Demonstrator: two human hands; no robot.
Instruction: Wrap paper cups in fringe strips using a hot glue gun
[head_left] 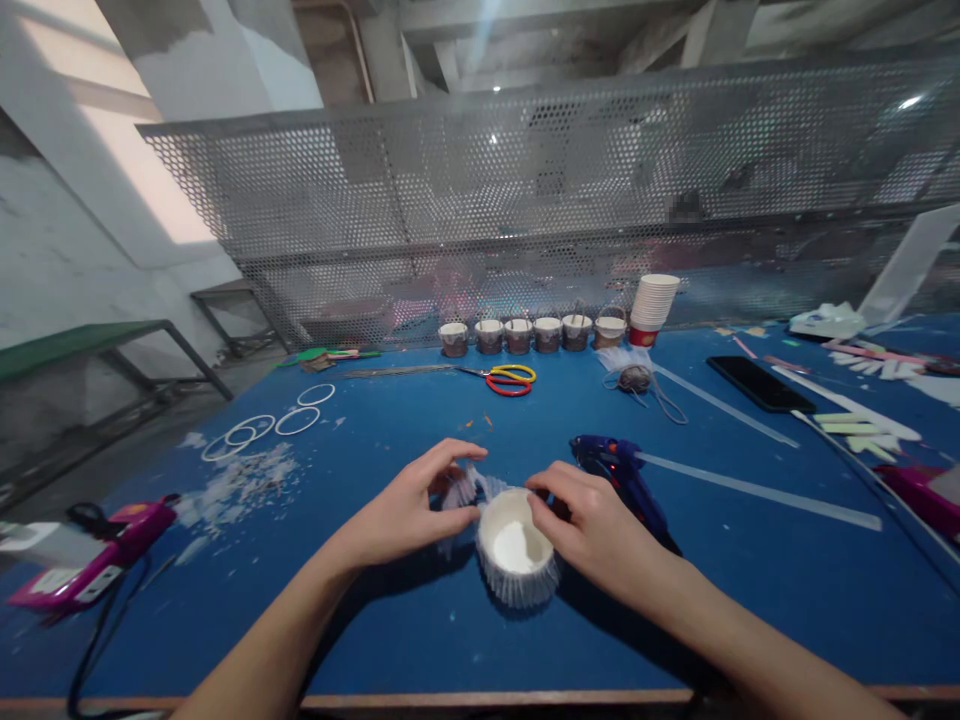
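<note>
A white paper cup [519, 535] stands open end up near the front middle of the blue table, with pale fringed material round its outside. My left hand [420, 500] is at the cup's left, thumb and fingers closed on a loose bunch of the fringe [461, 492]. On the right side, my right hand [589, 510] pinches the cup's rim between thumb and fingers. Just beyond my right hand lies a blue glue gun [616, 462] with a clear glue stick in its back.
Scissors [511, 379], several small decorated cups [518, 337], a cup stack [652, 305] and yarn [634, 379] lie toward the back. White rings [298, 420] and a pink power strip [112, 565] are left; a phone [757, 383] is right.
</note>
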